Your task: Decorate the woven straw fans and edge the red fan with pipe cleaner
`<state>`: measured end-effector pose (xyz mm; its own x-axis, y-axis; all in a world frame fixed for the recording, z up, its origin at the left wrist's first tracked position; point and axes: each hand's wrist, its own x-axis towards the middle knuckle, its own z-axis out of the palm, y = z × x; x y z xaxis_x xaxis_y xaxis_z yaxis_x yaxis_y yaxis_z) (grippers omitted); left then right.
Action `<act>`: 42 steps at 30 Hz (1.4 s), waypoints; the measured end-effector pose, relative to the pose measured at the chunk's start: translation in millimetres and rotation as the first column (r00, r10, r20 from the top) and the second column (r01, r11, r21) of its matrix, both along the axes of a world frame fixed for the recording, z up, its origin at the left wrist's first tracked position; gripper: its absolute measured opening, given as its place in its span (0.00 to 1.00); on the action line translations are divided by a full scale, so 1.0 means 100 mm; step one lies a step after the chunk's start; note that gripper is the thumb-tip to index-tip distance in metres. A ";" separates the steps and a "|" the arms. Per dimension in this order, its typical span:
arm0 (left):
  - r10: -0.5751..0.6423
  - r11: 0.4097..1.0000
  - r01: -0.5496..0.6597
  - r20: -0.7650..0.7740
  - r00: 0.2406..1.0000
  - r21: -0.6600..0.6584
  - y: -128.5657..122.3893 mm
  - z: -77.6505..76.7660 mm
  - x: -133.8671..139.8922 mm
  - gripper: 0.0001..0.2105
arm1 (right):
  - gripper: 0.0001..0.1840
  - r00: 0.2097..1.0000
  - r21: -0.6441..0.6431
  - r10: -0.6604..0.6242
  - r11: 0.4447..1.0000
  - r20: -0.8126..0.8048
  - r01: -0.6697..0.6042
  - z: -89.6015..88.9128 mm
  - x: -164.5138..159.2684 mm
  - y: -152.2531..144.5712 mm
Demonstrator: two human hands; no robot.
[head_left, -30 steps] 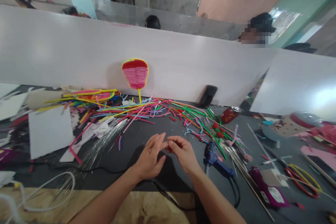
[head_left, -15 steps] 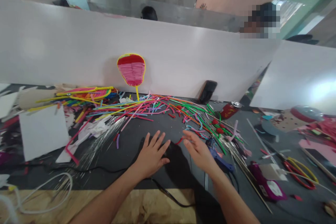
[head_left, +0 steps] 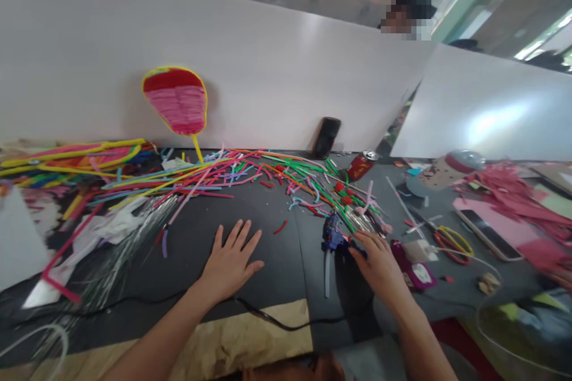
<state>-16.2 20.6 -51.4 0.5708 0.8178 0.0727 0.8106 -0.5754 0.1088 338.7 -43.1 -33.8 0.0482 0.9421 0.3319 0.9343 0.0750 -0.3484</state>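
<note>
One right hand [head_left: 378, 259] is extending slightly bent fingers at the glue gun [head_left: 333, 233], contact being impossible to tell; this is suggesting a pick-up, calling next for a firm hold. The left hand [head_left: 232, 259] is spreading empty fingers over the dark table [head_left: 281, 271], pipe cleaners [head_left: 223, 168] lying beyond.

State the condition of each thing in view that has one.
Left hand: open, fingers spread, palm down.
Right hand: fingers partly curled by the blue glue gun; contact unclear.
Blue glue gun: lying down.
Hand fan: upright against the white panel.
Black phone: propped upright.
Red drink can: standing.
Pipe cleaners: strewn loose.
Scissors: lying flat, blade opening unclear.
Pale-edged phone: flat, screen dark.
</note>
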 end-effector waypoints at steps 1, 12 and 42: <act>-0.001 1.000 0.001 -0.006 1.000 0.000 0.00 0.00 0.00 0.27 | 0.16 1.000 -0.016 -0.001 1.000 -0.007 0.000 -0.02 0.01 -0.03; -0.007 1.000 0.008 -0.031 0.999 0.026 0.02 -0.04 -0.02 0.27 | 0.18 0.996 -0.060 0.046 0.997 0.072 -0.041 -0.15 -0.06 -0.02; 0.006 1.000 -0.006 -0.071 0.997 0.002 0.00 -0.02 -0.02 0.27 | 0.19 0.988 0.027 0.056 0.998 -0.142 -0.053 -0.16 0.08 0.23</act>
<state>-17.8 20.2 -53.8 0.5696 0.8212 0.0340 0.8197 -0.5706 0.0497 346.5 -20.3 -49.5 0.0453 0.9368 0.3469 0.8695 0.1339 -0.4754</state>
